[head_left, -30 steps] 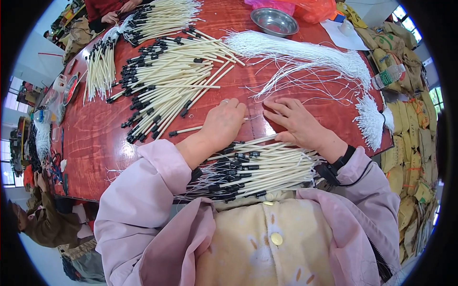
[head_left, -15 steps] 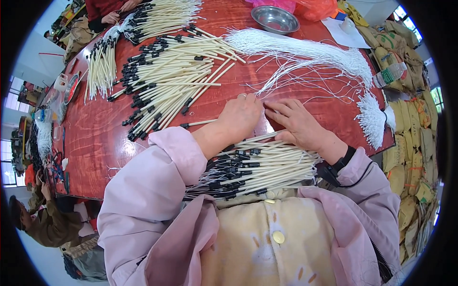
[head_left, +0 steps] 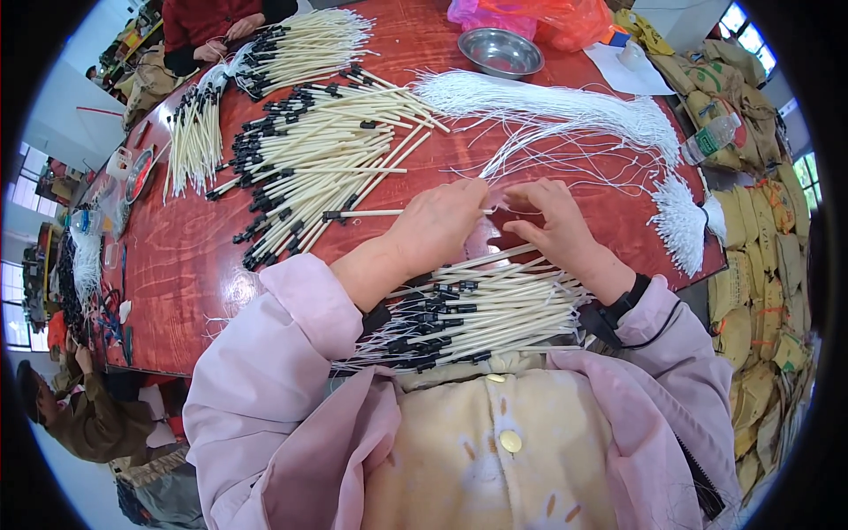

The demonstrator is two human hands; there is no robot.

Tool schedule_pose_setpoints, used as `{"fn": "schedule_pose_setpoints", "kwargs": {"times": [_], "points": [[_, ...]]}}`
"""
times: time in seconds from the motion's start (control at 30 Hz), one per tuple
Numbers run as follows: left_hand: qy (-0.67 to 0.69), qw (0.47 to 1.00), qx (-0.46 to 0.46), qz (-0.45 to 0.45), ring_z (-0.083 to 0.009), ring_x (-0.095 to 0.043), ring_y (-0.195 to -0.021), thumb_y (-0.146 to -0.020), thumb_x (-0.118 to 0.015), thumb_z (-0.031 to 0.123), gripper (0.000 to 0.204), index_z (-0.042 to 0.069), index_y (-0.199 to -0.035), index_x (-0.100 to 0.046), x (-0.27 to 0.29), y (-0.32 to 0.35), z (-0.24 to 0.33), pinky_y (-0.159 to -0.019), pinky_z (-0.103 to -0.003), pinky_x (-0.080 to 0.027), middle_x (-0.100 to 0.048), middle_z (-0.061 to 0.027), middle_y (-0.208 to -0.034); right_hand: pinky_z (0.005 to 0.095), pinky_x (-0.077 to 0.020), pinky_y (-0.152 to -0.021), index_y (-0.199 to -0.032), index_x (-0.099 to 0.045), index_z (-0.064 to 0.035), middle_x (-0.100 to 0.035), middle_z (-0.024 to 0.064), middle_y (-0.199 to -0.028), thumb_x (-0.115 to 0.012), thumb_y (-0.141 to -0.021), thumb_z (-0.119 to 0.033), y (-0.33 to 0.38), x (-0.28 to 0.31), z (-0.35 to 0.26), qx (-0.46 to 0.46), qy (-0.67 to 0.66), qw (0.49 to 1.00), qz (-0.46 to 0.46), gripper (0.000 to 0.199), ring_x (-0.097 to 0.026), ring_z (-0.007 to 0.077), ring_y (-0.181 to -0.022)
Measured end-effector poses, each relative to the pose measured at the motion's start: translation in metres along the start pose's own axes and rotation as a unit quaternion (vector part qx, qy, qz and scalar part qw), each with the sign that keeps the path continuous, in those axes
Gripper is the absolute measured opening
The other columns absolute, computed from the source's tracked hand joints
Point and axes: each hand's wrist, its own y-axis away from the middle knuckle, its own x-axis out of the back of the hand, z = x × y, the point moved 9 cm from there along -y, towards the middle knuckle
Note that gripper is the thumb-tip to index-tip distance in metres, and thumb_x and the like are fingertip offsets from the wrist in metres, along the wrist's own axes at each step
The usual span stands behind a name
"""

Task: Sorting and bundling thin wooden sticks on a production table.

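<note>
On the wearer's side of the white cord bundle (head_left: 556, 104), head view: left hand (head_left: 439, 223) closed round a black-ended cream rod (head_left: 375, 213); right hand (head_left: 561, 228) beside it, fingers curled, any grip unclear. Rod pile (head_left: 503, 311) farther from the bundle, same side.

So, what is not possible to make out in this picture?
- Head view, stick: middle hidden by the left hand.
- Head view, right hand: contact at its fingertips is too small to tell.
- Head view, far person: cut off by the upper edge.
</note>
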Motion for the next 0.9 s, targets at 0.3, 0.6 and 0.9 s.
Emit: {"fn": "schedule_pose_setpoints", "kwargs": {"times": [0.3, 0.6, 0.9], "points": [[0.02, 1.0, -0.006, 0.011, -0.0421, -0.062, -0.093, -0.094, -0.058, 0.008, 0.012, 0.002, -0.104, -0.056, 0.0, 0.002, 0.01, -0.079, -0.049, -0.049, -0.063, -0.0203, -0.097, 0.038, -0.0393, -0.078, -0.089, -0.07, -0.0083, -0.063, 0.0043, -0.08, -0.077, -0.082, -0.01, 0.003, 0.005, -0.014, 0.058, 0.023, 0.998, 0.01, 0.01, -0.056, 0.0246, -0.08], [0.011, 1.0, -0.002, 0.015, -0.0416, -0.062, -0.093, -0.093, -0.058, 0.009, 0.012, 0.003, -0.103, -0.057, 0.002, 0.004, 0.018, -0.078, -0.049, -0.05, -0.064, -0.019, -0.096, 0.0382, -0.0406, -0.078, -0.088, -0.068, -0.0087, -0.064, 0.0031, -0.075, -0.069, -0.089, -0.006, 0.004, 0.008, -0.026, 0.067, -0.026, 0.997, 0.005, 0.003, -0.058, 0.025, -0.078], [0.025, 1.0, -0.004, 0.014, -0.0408, -0.063, -0.092, -0.091, -0.059, 0.009, 0.014, 0.002, -0.103, -0.058, 0.001, 0.01, 0.022, -0.078, -0.048, -0.051, -0.065, -0.0187, -0.096, 0.0382, -0.0408, -0.079, -0.093, -0.067, -0.0073, -0.064, 0.0041, -0.077, -0.072, -0.088, -0.011, 0.008, 0.012, -0.021, 0.04, -0.048, 0.998, 0.019, 0.007, -0.058, 0.0252, -0.078]]}}
